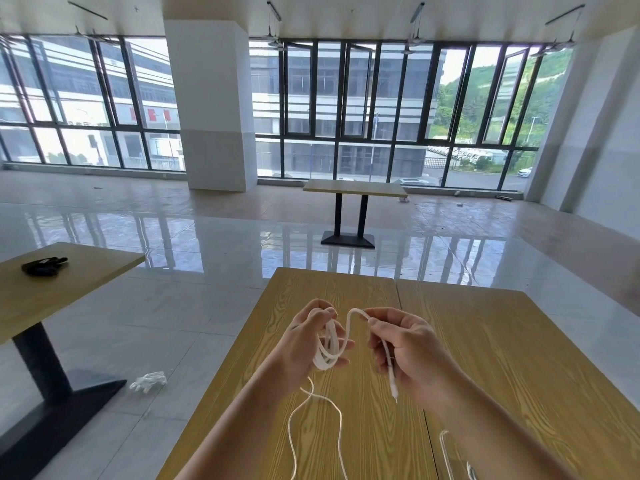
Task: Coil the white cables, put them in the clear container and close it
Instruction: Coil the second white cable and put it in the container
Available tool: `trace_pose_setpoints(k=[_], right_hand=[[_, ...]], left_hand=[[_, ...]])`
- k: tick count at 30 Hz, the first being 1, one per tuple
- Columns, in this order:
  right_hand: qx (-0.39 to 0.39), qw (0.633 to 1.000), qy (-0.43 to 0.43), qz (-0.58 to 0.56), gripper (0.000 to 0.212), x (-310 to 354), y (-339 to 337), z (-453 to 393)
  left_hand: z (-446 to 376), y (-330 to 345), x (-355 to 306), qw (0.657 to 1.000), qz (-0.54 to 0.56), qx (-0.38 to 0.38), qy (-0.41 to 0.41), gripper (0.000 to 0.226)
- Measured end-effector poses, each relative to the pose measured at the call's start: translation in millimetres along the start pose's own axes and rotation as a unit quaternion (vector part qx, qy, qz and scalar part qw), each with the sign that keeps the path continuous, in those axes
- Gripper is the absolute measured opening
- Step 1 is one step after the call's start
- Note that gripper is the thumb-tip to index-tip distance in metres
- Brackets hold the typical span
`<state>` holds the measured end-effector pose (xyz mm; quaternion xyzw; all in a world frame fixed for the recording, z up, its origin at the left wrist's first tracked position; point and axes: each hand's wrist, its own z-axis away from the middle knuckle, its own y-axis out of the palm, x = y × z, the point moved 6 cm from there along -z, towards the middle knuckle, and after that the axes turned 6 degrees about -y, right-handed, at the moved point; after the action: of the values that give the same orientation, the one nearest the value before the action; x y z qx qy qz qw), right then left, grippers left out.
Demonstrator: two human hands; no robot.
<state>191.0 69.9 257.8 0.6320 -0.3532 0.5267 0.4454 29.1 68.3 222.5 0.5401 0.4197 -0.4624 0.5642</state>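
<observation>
Gathering thin white cable (329,344) loops in its closed grip, left hand (304,341) anchors them while right hand (408,348) pinches the free end to feed slack.

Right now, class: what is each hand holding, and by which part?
Left hand holds the white cable's coiled loops; right hand pinches it near its plug end.

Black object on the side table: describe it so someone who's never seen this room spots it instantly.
Find the separate wooden table at far left, across the floor gap from the table under the hands. Near its far edge lies a small flat black bundle. It is the only thing on that top, and dark, unlike the white cable and the white scrap on the floor.
</observation>
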Motion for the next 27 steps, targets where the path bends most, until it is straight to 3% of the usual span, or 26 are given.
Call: trace_pose_setpoints(k=[6, 14, 17, 21, 27], right_hand=[[0.055, 0.998, -0.014, 0.002, 0.031, -1, 13, 4], [0.128, 0.989, -0.013, 0.071, 0.040, -4, 24, 10], [0.123, 0.981, -0.012, 0.146, 0.041, -8, 26, 11], [0.130, 0.963, -0.041, 0.234, 0.038, -3, 26, 12], [0.108, 0.974, -0.020, 0.197, 0.027, -5, 10, 19]], left_hand=[[-3, 6, 6, 1.000, 0.006, -0.017, 0.024, 0.022], [5, 23, 4, 0.994, 0.092, 0.034, 0.038, 0.043], [7, 24, 0, 0.993, 0.099, 0.029, 0.051, 0.037], [6, 25, -3, 0.990, 0.126, 0.022, 0.059, 0.006], [7, 8, -4, 0.977, 0.199, -0.038, 0.069, 0.013]])
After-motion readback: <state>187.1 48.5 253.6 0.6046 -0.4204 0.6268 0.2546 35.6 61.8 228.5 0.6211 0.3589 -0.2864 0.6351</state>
